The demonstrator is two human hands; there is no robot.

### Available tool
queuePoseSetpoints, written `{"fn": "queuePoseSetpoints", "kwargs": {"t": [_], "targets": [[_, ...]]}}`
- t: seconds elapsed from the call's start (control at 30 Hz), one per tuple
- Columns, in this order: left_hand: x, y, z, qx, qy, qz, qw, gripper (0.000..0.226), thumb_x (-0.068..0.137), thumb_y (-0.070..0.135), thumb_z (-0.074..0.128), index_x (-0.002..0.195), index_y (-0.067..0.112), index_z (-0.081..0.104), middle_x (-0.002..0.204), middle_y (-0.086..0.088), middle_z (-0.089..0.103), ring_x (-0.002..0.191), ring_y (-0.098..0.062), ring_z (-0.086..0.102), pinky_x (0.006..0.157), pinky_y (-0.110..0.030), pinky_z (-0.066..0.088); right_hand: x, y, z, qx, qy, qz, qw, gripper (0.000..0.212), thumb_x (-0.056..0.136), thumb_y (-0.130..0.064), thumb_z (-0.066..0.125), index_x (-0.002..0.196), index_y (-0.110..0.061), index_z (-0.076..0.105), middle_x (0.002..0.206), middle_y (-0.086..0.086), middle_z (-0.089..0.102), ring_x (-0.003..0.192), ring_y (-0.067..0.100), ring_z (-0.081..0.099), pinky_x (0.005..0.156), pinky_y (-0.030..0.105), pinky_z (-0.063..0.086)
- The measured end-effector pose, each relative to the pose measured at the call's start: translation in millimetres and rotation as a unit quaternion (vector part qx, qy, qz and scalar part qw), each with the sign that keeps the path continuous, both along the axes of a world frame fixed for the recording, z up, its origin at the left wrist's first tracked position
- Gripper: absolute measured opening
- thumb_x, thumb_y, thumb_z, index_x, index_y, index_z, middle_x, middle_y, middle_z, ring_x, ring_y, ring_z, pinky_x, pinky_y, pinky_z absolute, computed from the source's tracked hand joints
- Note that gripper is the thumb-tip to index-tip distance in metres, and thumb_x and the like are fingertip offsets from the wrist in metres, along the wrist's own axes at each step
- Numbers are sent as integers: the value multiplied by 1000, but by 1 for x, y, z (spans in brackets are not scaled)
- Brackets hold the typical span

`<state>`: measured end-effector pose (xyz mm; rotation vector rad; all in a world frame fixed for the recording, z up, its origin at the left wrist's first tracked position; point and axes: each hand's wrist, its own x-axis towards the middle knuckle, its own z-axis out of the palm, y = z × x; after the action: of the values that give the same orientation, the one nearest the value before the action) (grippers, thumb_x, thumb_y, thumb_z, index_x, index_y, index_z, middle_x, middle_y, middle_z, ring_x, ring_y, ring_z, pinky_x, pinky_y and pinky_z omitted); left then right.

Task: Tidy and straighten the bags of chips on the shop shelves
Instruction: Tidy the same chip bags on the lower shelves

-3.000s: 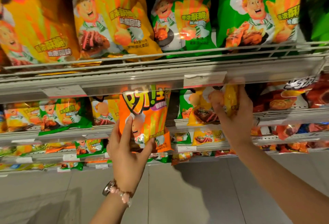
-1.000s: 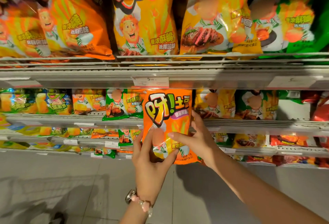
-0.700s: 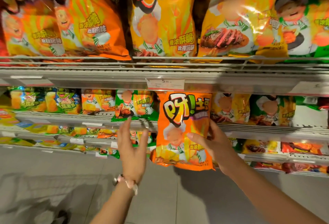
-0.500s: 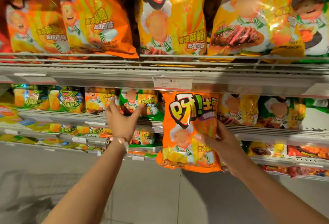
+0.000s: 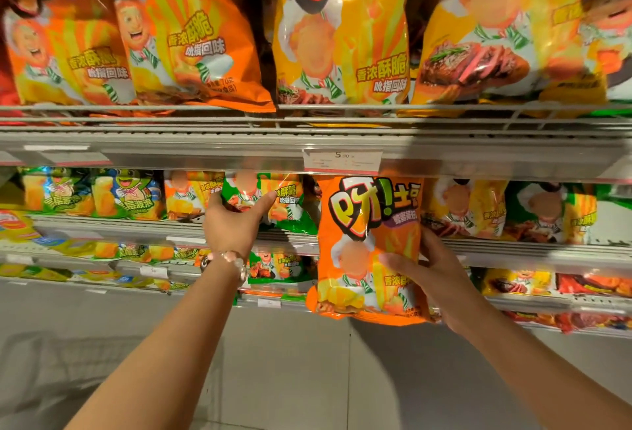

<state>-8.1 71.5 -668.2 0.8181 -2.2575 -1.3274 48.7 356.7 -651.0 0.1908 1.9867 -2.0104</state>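
Clearly unfinished: the right hand (image 5: 436,279) grips an orange bag (image 5: 371,248) off the shelf, while the left hand (image 5: 234,221) grasps a green bag (image 5: 287,205) at left.

A white price tag (image 5: 343,159) on the shelf edge; grey floor (image 5: 307,378) below

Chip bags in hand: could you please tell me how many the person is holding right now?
2. The left hand grips a green bag standing on the middle shelf. The right hand holds an orange bag in front of the shelves. No other held bag shows.
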Motion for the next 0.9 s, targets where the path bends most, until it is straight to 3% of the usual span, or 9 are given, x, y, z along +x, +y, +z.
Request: {"fn": "queuePoseSetpoints", "kwargs": {"t": [0.13, 0.23, 0.37, 0.43, 0.5, 0.67, 0.77, 0.83, 0.9], "targets": [[24, -4, 11, -6, 12, 3, 1000, 64, 55, 63, 81, 78, 14, 46, 64, 2, 48, 56, -17, 40, 56, -33, 37, -3, -9, 3, 10, 4, -21, 1000, 73, 45, -52, 80, 112, -39, 53, 112, -12, 66, 102, 9, 65, 85, 36, 54], [54, -11, 15, -13, 16, 1, 1000, 60, 52, 62, 82, 83, 18, 54, 69, 5, 57, 60, -15, 51, 56, -31, 42, -6, -22, 7, 4, 22, -49, 999, 76, 45, -49, 80, 113, -31, 53, 112, -9, 65, 100, 6, 64, 77, 26, 52], [93, -26, 15, -18, 28, 4, 999, 59, 47, 56, 88, 87, 25, 58, 83, 3, 68, 78, -19, 65, 73, -41, 54, -11, -43, 14, 0, 36, -62, 997, 69, 50, -43, 80, 111, -25, 55, 98, -5, 68, 65, 0, 67, 47, 17, 49], [108, -35, 15, -11, 29, 11, 999, 63, 41, 63, 83, 86, 27, 58, 84, 3, 68, 79, -18, 66, 75, -38, 54, -16, -52, 16, 11, 48, -65, 997, 63, 60, -38, 81, 114, -24, 54, 97, -6, 67, 68, -1, 67, 50, 16, 49], [123, -44, 16, -15, 24, 15, 999, 70, 41, 66, 85, 92, 27, 59, 88, 2, 69, 82, -17, 66, 77, -36, 53, -22, -63, 18, 43, 60, -62, 995, 57, 67, -39, 80, 115, -27, 52, 101, -12, 64, 83, -2, 63, 66, 17, 49], [152, -64, 14, -18, 35, 47, 998, 47, 55, 37, 88, 90, 29, 58, 83, 11, 66, 71, 14, 58, 63, -8, 42, -32, -97, 15, 57, 86, -39, 994, 46, 75, -29, 78, 112, -27, 50, 101, 1, 66, 84, 18, 63, 75, 38, 53], [166, -76, 11, -12, 37, 69, 997, 45, 59, 30, 89, 92, 26, 58, 82, 9, 66, 74, 7, 57, 64, -15, 41, -37, -122, 14, 58, 128, -43, 989, 31, 77, -25, 76, 90, -24, 48, 83, -3, 59, 74, 9, 56, 72, 30, 45], [174, -84, 10, 5, 42, 77, 996, 42, 59, 29, 89, 86, 26, 57, 82, 12, 65, 74, -1, 60, 64, -20, 46, -44, -138, 14, 81, 145, -56, 985, 33, 78, -25, 76, 83, -23, 43, 84, 6, 55, 77, 18, 54, 71, 32, 43], [181, -91, 8, 17, 50, 83, 995, 39, 59, 29, 88, 82, 27, 57, 83, 12, 66, 74, -2, 61, 62, -12, 49, -54, -152, 16, 79, 161, -56, 982, 36, 80, -22, 75, 80, -23, 39, 82, 12, 51, 75, 25, 51, 69, 36, 42]]}}
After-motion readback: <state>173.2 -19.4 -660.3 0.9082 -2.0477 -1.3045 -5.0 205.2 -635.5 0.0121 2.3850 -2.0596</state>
